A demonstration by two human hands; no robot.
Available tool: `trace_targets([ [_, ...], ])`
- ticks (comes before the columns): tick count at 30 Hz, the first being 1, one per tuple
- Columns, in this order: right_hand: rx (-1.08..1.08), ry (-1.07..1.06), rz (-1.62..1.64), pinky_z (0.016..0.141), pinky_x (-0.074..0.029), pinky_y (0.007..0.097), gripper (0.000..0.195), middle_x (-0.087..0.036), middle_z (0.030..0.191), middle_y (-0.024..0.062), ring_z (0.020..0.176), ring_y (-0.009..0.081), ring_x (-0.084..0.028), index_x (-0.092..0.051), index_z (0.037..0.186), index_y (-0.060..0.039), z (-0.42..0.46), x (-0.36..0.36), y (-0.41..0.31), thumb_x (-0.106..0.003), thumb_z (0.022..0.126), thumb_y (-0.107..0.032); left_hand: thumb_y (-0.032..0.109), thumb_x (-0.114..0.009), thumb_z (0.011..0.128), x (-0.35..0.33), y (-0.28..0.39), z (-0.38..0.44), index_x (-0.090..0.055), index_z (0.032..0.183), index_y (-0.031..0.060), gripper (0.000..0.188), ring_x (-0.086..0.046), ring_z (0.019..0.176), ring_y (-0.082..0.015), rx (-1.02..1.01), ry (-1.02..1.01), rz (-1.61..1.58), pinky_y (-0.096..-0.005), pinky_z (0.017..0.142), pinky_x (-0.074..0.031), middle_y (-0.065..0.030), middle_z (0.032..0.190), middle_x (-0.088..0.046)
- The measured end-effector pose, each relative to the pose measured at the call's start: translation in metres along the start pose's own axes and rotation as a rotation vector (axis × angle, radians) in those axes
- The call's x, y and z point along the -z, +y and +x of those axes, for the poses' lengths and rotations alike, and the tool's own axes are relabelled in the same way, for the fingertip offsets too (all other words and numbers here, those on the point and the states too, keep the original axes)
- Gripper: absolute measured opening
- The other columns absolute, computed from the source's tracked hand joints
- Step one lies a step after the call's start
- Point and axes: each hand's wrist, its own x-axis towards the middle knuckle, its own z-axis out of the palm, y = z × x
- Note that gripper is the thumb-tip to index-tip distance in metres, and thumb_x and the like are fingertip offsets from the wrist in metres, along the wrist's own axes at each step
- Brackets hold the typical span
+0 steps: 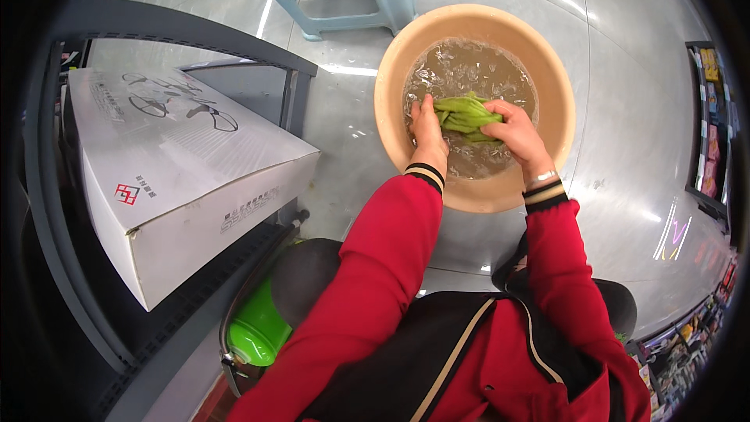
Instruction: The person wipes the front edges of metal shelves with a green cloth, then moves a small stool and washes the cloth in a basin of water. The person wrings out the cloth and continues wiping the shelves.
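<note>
A wet, crumpled green cloth [467, 115] is held over the murky water [469, 64] in a round, peach-coloured plastic basin [387, 99]. My right hand [515, 132] grips its right end between thumb and fingers. At the cloth's left end is my left hand [429, 129], its palm side turned inward against the fabric and its fingers pointing away from me. Whether those left fingers close on the cloth is not clear. Bubbles and ripples cover the water around both hands.
A light blue plastic stool [345, 3] stands beyond the basin on the shiny grey floor [627, 129]. To the left, a white printed carton [193, 152] rests on a dark metal shelf [193, 26]. A green cylinder [258, 328] sits below. Stocked shelves [710, 123] line the right.
</note>
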Motion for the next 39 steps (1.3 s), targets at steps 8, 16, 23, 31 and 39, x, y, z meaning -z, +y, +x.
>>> trace_targets([
  [8, 0.017, 0.383, 0.085, 0.078, -0.044, 0.0265, 0.026, -0.058, 0.094, 0.0064, 0.087, 0.0131, -0.055, -0.059, 0.095, 0.0008, -0.008, 0.0, 0.001, -0.063, 0.07, -0.005, 0.052, -0.052, 0.079, -0.014, 0.009, -0.025, -0.047, 0.112, 0.0059, 0.057, -0.052, 0.098, -0.0272, 0.147, -0.542, -0.685, -0.0425, 0.084, -0.043, -0.0109, 0.11, -0.052],
  [16, 0.476, 0.591, -0.672, 0.096, -0.029, 0.0399, 0.027, -0.042, 0.124, 0.0185, 0.112, 0.0345, -0.041, -0.057, 0.082, -0.0078, -0.004, -0.072, 0.032, -0.071, 0.062, -0.018, 0.032, -0.049, 0.084, -0.014, 0.001, -0.03, -0.055, 0.093, 0.0092, 0.025, -0.056, 0.074, -0.0243, 0.305, -1.152, -0.645, -0.0397, 0.07, -0.048, -0.0094, 0.082, -0.057],
  [23, 0.041, 0.72, -0.357, 0.08, -0.043, 0.0357, 0.032, -0.058, 0.1, 0.0195, 0.091, 0.0326, -0.055, -0.06, 0.087, 0.0021, 0.064, -0.003, 0.047, -0.066, 0.068, -0.023, 0.022, -0.042, 0.087, -0.034, -0.012, -0.021, -0.048, 0.108, 0.0084, 0.025, -0.056, 0.089, -0.0248, 0.174, -0.436, -0.497, -0.0458, 0.077, -0.045, -0.0094, 0.099, -0.056],
  [31, 0.458, 0.633, -0.665, 0.076, -0.044, 0.0328, 0.019, -0.059, 0.097, 0.0201, 0.085, 0.0301, -0.057, -0.057, 0.071, -0.0023, 0.008, -0.081, 0.037, -0.066, 0.065, -0.019, 0.037, -0.051, 0.081, 0.0, -0.001, -0.008, -0.055, 0.084, 0.0075, 0.03, -0.054, 0.057, -0.0194, 0.295, -1.041, -0.622, -0.029, 0.052, -0.046, -0.008, 0.074, -0.056],
  [39, 0.145, 0.611, 0.024, 0.081, -0.043, 0.0338, 0.039, -0.057, 0.098, 0.0206, 0.088, 0.0312, -0.056, -0.054, 0.104, 0.0018, 0.049, 0.018, 0.056, -0.056, 0.079, -0.028, 0.031, -0.048, 0.085, -0.044, -0.009, -0.041, -0.054, 0.103, 0.0082, 0.03, -0.058, 0.084, -0.0207, 0.152, -0.475, -0.415, -0.0368, 0.073, -0.049, -0.0081, 0.096, -0.058],
])
